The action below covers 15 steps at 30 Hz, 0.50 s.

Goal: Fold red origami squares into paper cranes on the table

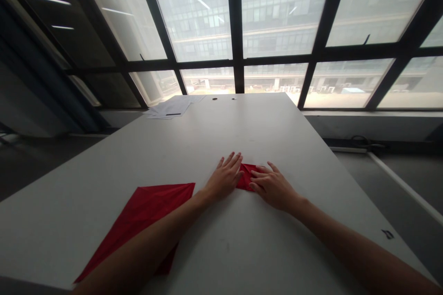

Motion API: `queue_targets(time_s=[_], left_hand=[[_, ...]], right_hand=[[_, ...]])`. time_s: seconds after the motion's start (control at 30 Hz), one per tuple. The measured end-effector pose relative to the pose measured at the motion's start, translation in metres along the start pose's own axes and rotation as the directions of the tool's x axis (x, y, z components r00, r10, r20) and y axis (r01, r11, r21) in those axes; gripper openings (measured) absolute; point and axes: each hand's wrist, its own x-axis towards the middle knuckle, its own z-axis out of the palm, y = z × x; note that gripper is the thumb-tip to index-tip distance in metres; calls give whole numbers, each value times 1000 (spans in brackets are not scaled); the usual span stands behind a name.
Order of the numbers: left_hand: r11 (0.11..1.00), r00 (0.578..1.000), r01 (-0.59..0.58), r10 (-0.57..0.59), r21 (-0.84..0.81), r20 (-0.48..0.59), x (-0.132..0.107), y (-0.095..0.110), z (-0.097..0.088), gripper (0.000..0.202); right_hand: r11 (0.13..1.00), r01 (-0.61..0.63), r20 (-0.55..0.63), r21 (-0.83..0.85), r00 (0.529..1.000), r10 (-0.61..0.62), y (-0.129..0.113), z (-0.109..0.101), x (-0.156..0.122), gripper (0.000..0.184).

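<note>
A small folded red paper (246, 176) lies flat on the white table (242, 129), between my two hands. My left hand (224, 178) rests flat on the table with its fingers stretched out, touching the paper's left edge. My right hand (272, 185) lies on the paper's right side, fingers extended and pressing down on it. Most of the folded piece is hidden under my fingers. A larger creased red paper sheet (145, 214) lies to the left, partly under my left forearm.
A stack of white papers (173, 107) sits at the table's far left corner. Two small dark holes (214, 99) mark the far edge. Large windows with dark frames stand behind the table. The floor drops off on both sides.
</note>
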Motion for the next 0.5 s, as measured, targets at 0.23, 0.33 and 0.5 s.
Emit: queue_targets(time_s=[0.23,0.33,0.5], left_hand=[[984,978,-140,155,-106,143,-2,4,-2,54],[987,981,-126,140,-103,138,-3,3,-2,56],[991,988,-89,101,-103,119,-2,3,0,58]], right_hand=[[997,-12,-29,80,999,14,4,0,0,32],[994,-75,-63,74,995,79,13,3,0,34],[987,-158,-14,23,987,158,26,8,-3,40]])
